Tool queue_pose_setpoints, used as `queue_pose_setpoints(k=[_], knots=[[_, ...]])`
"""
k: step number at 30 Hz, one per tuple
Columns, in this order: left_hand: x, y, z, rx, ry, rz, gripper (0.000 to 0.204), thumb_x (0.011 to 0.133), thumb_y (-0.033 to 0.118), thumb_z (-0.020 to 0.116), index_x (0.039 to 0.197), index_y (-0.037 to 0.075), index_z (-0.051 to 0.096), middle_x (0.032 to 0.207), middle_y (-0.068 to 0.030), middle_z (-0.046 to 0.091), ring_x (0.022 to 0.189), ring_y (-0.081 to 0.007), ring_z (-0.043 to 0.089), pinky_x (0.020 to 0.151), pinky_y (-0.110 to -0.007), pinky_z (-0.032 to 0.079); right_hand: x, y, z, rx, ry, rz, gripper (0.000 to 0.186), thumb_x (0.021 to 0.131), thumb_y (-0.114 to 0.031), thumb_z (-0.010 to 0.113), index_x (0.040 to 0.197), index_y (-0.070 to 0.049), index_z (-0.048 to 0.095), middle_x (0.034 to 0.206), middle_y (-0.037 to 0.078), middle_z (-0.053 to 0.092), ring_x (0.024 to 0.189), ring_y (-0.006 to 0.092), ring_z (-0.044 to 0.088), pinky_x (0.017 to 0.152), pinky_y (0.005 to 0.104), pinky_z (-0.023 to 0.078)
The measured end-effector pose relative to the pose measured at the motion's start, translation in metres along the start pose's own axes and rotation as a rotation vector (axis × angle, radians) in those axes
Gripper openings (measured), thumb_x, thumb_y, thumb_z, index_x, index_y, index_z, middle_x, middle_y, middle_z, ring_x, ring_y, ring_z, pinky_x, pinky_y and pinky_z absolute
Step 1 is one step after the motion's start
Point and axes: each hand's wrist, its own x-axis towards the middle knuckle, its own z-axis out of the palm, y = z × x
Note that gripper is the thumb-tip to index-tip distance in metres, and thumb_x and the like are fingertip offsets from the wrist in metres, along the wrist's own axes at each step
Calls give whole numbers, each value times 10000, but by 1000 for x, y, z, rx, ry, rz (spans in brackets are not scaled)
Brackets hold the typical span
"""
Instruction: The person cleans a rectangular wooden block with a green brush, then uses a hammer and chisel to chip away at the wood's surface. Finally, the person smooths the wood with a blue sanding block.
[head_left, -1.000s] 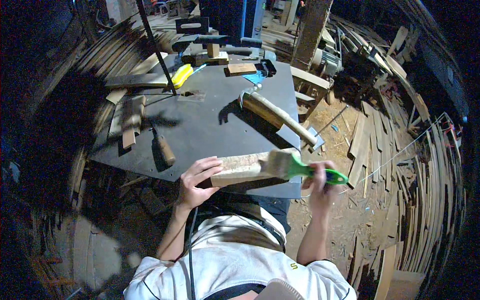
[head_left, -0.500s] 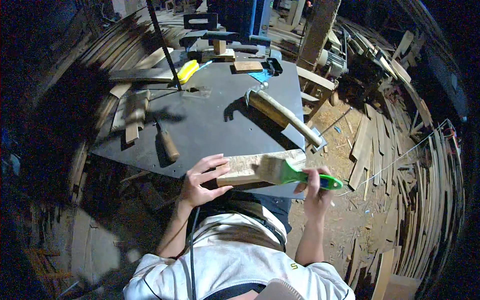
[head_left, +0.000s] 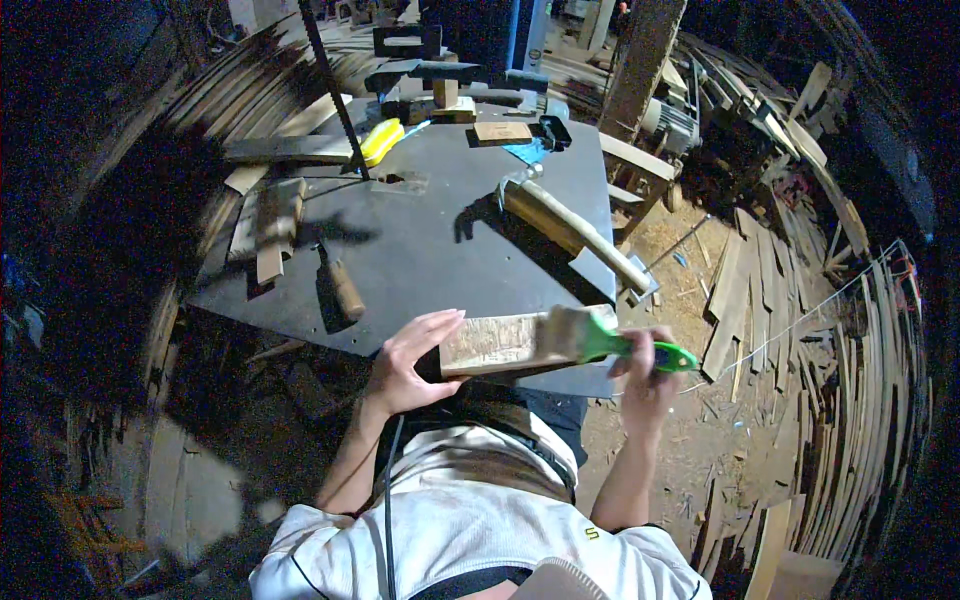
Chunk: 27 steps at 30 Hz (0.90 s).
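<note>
Wood block point(head_left: 495, 345) before hammer point(head_left: 570, 228) and chisel point(head_left: 343, 287)

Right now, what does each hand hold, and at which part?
The right hand grips the paintbrush by its green handle. The left hand holds the wooden block at its left end, fingers on top.

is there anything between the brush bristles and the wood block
Nothing visible. The brush, held in the right hand, lies with its bristles right against the wood block, which the left hand steadies at the table edge.
</note>
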Motion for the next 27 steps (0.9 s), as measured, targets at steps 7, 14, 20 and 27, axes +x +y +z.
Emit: queue_pose_setpoints(k=[7,14,20,27], knots=[[4,-1,-2,-85,26,-3,674,640,45,812,1286,35,619,1348,-157,600,1242,-314,585,1064,-408,460,4,7,-20,-12,224,-22,266,1026,-225,505,916,-3,601,697,54,590,495,91,534,459,240,421],[5,2,-1,-42,17,-35,685,645,75,810,1301,58,613,1365,-146,583,1236,-310,587,1056,-400,468,-9,19,9,265,-58,153,283,1025,-241,522,924,11,604,748,76,609,502,115,562,474,243,442],[4,-1,0,-41,21,-28,717,641,86,815,1323,60,592,1365,-140,578,1229,-307,589,1047,-394,476,13,16,-33,-22,245,-46,313,1021,-285,516,891,-8,579,734,71,600,474,113,523,434,248,406],[6,1,-1,11,29,-19,761,635,137,872,1333,53,583,1328,-143,598,1191,-306,613,1017,-386,495,-11,19,30,191,-8,31,225,1014,-206,535,942,4,574,780,86,621,508,136,565,451,265,471]])
